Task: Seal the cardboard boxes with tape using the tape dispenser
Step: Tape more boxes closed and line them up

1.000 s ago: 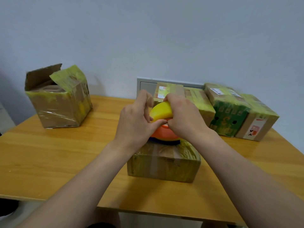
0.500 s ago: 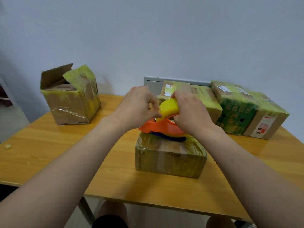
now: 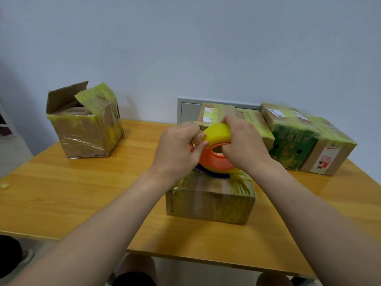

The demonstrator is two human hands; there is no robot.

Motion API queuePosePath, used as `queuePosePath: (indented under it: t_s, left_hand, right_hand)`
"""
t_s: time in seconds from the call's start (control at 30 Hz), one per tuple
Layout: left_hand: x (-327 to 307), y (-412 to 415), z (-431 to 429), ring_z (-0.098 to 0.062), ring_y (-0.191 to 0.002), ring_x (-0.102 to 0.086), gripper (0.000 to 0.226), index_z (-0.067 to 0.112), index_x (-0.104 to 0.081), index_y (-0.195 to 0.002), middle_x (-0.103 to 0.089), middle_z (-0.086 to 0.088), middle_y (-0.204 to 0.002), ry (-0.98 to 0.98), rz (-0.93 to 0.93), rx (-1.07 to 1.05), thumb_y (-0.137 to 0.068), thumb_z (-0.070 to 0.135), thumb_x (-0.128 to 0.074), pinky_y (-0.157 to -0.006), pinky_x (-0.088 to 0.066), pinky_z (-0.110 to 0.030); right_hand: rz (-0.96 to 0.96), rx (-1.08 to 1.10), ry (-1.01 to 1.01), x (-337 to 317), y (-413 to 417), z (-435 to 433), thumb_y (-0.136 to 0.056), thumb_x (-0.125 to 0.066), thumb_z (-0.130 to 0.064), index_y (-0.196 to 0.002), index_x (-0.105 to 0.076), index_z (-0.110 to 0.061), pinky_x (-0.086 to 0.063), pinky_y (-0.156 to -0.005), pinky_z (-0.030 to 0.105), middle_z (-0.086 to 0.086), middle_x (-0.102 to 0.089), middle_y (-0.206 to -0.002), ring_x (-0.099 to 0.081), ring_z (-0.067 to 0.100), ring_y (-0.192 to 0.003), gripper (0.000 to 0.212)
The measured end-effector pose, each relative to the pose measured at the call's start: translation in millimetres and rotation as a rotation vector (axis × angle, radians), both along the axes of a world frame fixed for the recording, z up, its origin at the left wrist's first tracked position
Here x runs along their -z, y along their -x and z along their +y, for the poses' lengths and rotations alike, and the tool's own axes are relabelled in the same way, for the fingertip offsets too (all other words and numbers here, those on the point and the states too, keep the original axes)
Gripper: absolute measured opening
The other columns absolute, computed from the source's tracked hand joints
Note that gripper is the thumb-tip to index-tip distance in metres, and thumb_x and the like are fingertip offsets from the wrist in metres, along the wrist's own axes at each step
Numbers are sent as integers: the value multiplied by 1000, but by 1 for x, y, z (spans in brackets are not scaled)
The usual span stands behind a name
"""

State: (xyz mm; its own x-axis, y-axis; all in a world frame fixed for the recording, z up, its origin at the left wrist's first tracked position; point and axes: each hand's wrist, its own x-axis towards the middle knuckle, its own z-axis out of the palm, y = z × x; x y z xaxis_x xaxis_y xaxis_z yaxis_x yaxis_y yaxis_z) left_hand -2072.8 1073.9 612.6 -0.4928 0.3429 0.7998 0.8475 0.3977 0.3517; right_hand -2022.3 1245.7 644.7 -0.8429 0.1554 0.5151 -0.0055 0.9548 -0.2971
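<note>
Resting on top of the near box (image 3: 210, 200), the orange tape dispenser (image 3: 214, 161) sits at the middle of the table (image 3: 82, 193), with its yellow tape roll (image 3: 219, 134) standing on edge. The dispenser's long axis runs left to right across the box top, roughly in line with the box's own long side, which faces the person. A dark blue part shows along its lower edge, touching the box. Which end carries the cutter I cannot tell, as both hands cover the ends.

The right hand (image 3: 244, 146) grips the dispenser from the right. Its fingers are curled over the roll and its thumb hooks at the round opening in the orange body. The left hand (image 3: 177, 150) is at the left side of the roll, with fingers bent and thumb and forefinger pinched together on a crumpled tape end (image 3: 198, 138), which points left, away from the roll.

The near box is closed and wrapped in glossy yellowish tape. An open box (image 3: 82, 129) stands well apart at the far left of the table, its flaps up and tilted. A green box (image 3: 290, 141) and a labelled box (image 3: 329, 159) lie side by side, touching, at the back right. Behind the hands another sealed box (image 3: 214, 111) stands against a grey panel (image 3: 186, 112) on the wall. A small scrap of tape (image 3: 4, 186) lies at the table's left edge.
</note>
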Motion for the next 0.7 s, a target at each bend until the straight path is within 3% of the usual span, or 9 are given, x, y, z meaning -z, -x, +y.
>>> queuePosePath:
  t_s: [0.13, 0.27, 0.47, 0.6, 0.7]
  left_hand:
    - [10, -4, 5, -26, -72, -68, 33, 15, -49, -69, -60, -2, -72, -77, 34, 6, -87, 20, -75, -53, -51, -45]
    - [18, -10, 6, -21, -61, -56, 38, 17, -47, -67, -52, 0, -68, -116, 78, -13, -88, 18, -79, -50, -47, -42]
    - [15, -8, 6, -16, -53, -37, 54, 11, -44, -57, -43, -1, -58, -166, 138, -1, -85, 26, -87, -47, -32, -33]
    - [11, -8, 3, -20, -55, -42, 51, 15, -44, -68, -45, 1, -61, -153, 48, 72, -80, 31, -92, -49, -34, -36]
    - [6, -9, -4, -20, -63, -45, 48, 11, -49, -77, -50, 0, -71, -71, -14, 168, -77, 29, -93, -52, -35, -30]
  right_hand:
    - [11, -18, 16, 3, 0, 1, -75, -70, 0, -120, -58, -16, -39, -74, 31, 7, -64, -110, -59, 26, -103, 49]
    - [26, -45, 63, 4, -1, 5, -72, -72, -1, -119, -59, -16, -36, -74, 30, 1, -60, -106, -54, 21, -99, 51]
    - [18, -120, 172, 6, -1, 17, -71, -75, -8, -108, -55, -24, -34, -57, 24, -1, -60, -94, -54, 19, -84, 45]
    - [-12, -259, 166, 3, -5, 23, -69, -79, -20, -115, -57, -34, -39, -60, 22, -9, -61, -96, -56, 7, -80, 52]
    - [1, -260, 234, 8, -5, 27, -67, -75, -27, -112, -53, -37, -38, -61, 25, -9, -60, -97, -55, 3, -80, 51]
